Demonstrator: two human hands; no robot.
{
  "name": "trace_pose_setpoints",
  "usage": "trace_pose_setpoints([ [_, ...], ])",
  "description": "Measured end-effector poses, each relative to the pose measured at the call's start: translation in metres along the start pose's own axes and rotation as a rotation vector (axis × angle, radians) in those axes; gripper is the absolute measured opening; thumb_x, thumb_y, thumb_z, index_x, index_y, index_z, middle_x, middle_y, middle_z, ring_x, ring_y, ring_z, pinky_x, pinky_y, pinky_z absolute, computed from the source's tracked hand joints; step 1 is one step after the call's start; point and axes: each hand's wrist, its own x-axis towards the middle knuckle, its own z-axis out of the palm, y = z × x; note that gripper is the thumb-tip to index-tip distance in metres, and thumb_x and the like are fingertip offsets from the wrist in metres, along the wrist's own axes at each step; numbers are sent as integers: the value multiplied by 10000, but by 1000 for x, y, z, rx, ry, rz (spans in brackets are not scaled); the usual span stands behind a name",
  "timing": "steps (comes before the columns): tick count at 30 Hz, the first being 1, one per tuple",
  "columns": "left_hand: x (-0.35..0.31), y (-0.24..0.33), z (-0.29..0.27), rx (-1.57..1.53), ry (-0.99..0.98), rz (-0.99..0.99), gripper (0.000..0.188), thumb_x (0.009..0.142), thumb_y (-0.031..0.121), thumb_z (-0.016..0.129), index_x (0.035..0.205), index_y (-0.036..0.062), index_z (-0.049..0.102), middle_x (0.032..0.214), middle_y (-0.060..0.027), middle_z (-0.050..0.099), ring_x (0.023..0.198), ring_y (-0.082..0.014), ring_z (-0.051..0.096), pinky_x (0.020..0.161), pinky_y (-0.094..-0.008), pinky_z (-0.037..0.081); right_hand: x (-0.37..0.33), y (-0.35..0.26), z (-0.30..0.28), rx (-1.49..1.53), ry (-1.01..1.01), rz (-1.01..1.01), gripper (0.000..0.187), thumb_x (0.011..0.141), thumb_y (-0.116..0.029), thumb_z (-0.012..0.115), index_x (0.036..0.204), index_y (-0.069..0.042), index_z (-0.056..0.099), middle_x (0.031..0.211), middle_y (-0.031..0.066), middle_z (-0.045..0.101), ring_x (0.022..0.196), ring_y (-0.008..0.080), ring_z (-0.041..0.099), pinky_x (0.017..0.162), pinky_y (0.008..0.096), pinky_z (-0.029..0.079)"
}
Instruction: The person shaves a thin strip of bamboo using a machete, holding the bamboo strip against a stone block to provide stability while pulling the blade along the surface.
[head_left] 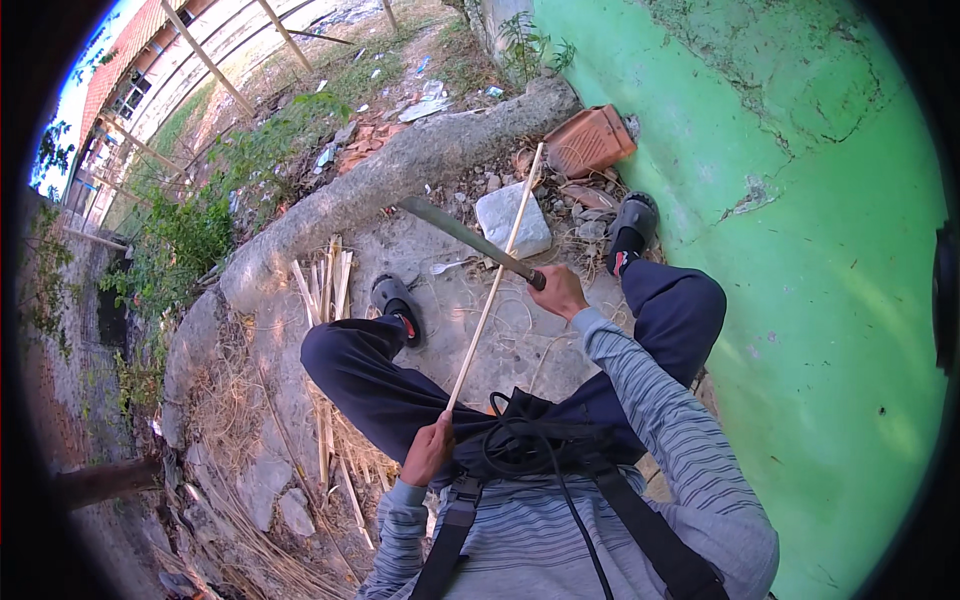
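My left hand (430, 448) is closed around the lower end of a long, pale bamboo strip (482, 318), close to my lap. From there the strip slants up and away, its far end near an orange hollow clay brick (592, 142). My right hand (562, 292) grips the short handle of a machete (452, 228), whose dull grey blade points to the far left. Blade and strip cross just beyond my right hand; whether they touch, I cannot tell. Behind the crossing lies a whitish block (513, 218) on the ground.
Split bamboo pieces (326, 285) lie beside my left knee, with thin shavings and straw (232, 395) around. A low, rounded concrete edge (370, 185) curves across the far side. The green wall (800, 330) rises close on my right. Rubble surrounds the brick.
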Motion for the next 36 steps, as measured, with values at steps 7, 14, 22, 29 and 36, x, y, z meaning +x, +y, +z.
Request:
trace_pose_setpoints([
  [7,-1,7,1,-23,-3,-29,593,1104,530,395,668,128,382,614,58,318,536,-66,310,495,-270,255,-27,-16,15,16,-83,-201,142,767,-258,740,821,-127,735,693,161,677,689,402,684,623,489,544],
  [14,-35,-28,-21,17,-6,5,593,1108,531,377,672,128,369,616,59,320,537,-67,308,502,-269,254,11,23,7,-27,20,-32,171,787,-299,726,803,-129,729,730,162,703,716,396,705,653,503,570],
  [22,-25,-24,-22,-104,1,-6,597,1111,516,387,662,123,362,601,43,343,536,-73,324,505,-274,262,-5,5,17,-47,-76,-181,161,778,-284,721,873,-155,743,744,162,702,730,408,699,665,523,553],
  [29,-65,-41,-30,-58,-12,-77,605,1111,503,399,664,96,398,602,42,352,537,-82,352,517,-286,297,19,32,9,-15,35,10,236,807,-288,716,792,-54,696,739,197,684,736,413,690,665,509,533],
  [36,-48,-40,-38,79,42,-16,629,1110,498,406,674,53,491,578,24,433,537,-86,399,512,-290,316,0,13,21,-31,-68,-110,215,785,-310,735,853,-107,729,787,173,718,776,404,707,701,513,562],
])
